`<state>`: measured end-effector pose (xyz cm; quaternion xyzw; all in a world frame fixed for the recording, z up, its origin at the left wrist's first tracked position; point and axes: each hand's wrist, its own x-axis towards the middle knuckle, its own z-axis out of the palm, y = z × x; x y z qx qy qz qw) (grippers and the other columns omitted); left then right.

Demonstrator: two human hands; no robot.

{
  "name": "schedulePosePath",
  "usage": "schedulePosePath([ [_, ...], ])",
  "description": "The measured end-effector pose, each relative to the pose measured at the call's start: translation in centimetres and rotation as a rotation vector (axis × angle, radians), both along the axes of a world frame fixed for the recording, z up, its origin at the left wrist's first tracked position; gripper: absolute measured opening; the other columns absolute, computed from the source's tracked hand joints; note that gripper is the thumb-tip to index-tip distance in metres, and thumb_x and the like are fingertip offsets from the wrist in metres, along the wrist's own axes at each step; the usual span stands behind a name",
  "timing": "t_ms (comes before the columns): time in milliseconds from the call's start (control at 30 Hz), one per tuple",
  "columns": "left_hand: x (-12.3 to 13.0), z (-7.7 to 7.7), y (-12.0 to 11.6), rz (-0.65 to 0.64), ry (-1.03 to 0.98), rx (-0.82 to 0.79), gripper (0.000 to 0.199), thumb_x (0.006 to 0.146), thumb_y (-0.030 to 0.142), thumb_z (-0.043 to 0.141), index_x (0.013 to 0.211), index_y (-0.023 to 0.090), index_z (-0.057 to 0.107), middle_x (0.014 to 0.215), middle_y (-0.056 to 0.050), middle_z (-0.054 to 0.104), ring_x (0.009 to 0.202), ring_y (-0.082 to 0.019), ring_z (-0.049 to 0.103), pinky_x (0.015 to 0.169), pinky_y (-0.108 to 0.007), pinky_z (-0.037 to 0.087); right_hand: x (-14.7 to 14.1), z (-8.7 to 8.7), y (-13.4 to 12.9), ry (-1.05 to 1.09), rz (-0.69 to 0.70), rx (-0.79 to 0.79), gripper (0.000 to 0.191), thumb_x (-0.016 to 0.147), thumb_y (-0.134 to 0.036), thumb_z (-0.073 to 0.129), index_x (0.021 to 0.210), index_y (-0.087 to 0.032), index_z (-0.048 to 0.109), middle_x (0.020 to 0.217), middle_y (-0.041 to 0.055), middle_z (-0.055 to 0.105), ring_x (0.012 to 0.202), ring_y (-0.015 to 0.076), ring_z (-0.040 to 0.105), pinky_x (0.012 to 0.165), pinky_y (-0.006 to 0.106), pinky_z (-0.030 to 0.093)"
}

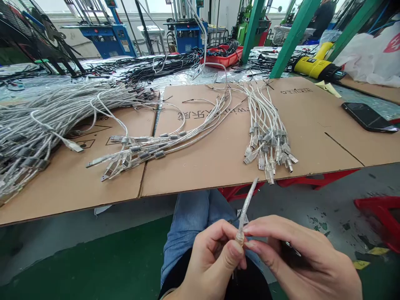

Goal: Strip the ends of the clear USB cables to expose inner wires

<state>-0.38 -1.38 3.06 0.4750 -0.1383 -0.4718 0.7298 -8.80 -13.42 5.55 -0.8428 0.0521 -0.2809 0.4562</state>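
Note:
In front of my lap, a clear-jacketed cable [248, 204] points up and away, with a pale collar near its lower end. My left hand [215, 258] pinches that end between thumb and fingers. At the cable's right side, my right hand [296, 254] is closed, its thumb and index fingertips against the collar. A dark object with a metallic glint [293, 248] shows inside the right palm; its kind is unclear. Beyond the hands, a bundle of clear USB cables [271, 141] lies with plugs toward me. More USB cables [150, 148] lie left of it.
Cardboard sheets [200, 179] cover the table. A large cable pile [62, 112] occupies the left. A phone [368, 116] and yellow heat gun [315, 68] lie right. Behind are black cables [162, 62], a red tray [225, 58] and green posts [293, 37]. Red stools [381, 216] stand below.

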Motion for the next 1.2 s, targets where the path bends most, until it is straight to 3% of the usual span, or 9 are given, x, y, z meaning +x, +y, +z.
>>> schedulePosePath([
  [267, 0.0, 0.0, 0.2, -0.036, -0.035, 0.020, 0.043, 0.069, 0.055, 0.063, 0.064, 0.016, 0.047, 0.050, 0.006, 0.040, 0.046, -0.003, 0.033, 0.047, -0.015, 0.027, 0.0, 0.1, 0.1, -0.057, 0.001, -0.049, 0.027, 0.073, 0.001, 0.064, 0.089, -0.021, 0.064, 0.074, -0.0024, 0.073, 0.064, 0.0089, 0.068, 0.065, 0.010, 0.051],
  [500, 0.1, -0.3, 0.4, -0.133, -0.016, 0.037, 0.046, 0.068, 0.058, 0.062, 0.065, 0.015, 0.048, 0.057, 0.003, 0.046, 0.043, -0.001, 0.034, 0.042, -0.015, 0.024, 0.6, 0.7, -0.7, 0.013, 0.125, 0.074, 0.022, 0.074, 0.003, 0.061, 0.074, -0.019, 0.061, 0.062, -0.0027, 0.067, 0.054, 0.0089, 0.064, 0.055, 0.014, 0.050],
  [633, 0.0, -0.8, 0.2, -0.167, 0.095, -0.067, 0.042, 0.071, 0.053, 0.062, 0.065, 0.013, 0.052, 0.048, 0.006, 0.044, 0.037, 0.001, 0.031, 0.041, -0.016, 0.022, 0.9, 0.9, -1.1, 0.062, 0.184, 0.169, 0.022, 0.076, 0.001, 0.059, 0.067, -0.019, 0.061, 0.057, -0.0041, 0.065, 0.051, 0.0073, 0.061, 0.052, 0.012, 0.048],
  [833, -0.4, -1.7, -0.2, -0.206, 0.357, -0.290, 0.036, 0.077, 0.048, 0.059, 0.066, 0.013, 0.057, 0.038, 0.009, 0.034, 0.033, -0.002, 0.027, 0.038, -0.016, 0.025, 0.6, -0.2, -0.4, -0.021, 0.102, 0.287, 0.023, 0.077, 0.001, 0.059, 0.076, -0.022, 0.062, 0.066, -0.0061, 0.068, 0.059, 0.0063, 0.064, 0.059, 0.009, 0.050],
  [967, -0.5, -2.0, -0.4, -0.200, 0.415, -0.326, 0.034, 0.080, 0.045, 0.057, 0.070, 0.013, 0.058, 0.038, 0.008, 0.036, 0.034, -0.003, 0.028, 0.037, -0.016, 0.025, 0.5, -0.2, -0.3, -0.042, 0.069, 0.221, 0.027, 0.074, 0.003, 0.058, 0.083, -0.022, 0.064, 0.072, -0.0059, 0.070, 0.063, 0.0067, 0.067, 0.063, 0.008, 0.051],
  [1200, -0.7, -1.9, -0.5, -0.182, 0.385, -0.284, 0.036, 0.079, 0.046, 0.058, 0.067, 0.012, 0.058, 0.037, 0.008, 0.036, 0.035, -0.003, 0.028, 0.040, -0.018, 0.023, 0.6, 0.2, -0.1, -0.070, -0.011, 0.088, 0.025, 0.069, 0.003, 0.064, 0.078, -0.020, 0.065, 0.067, -0.0051, 0.072, 0.059, 0.0068, 0.068, 0.063, 0.006, 0.050],
])
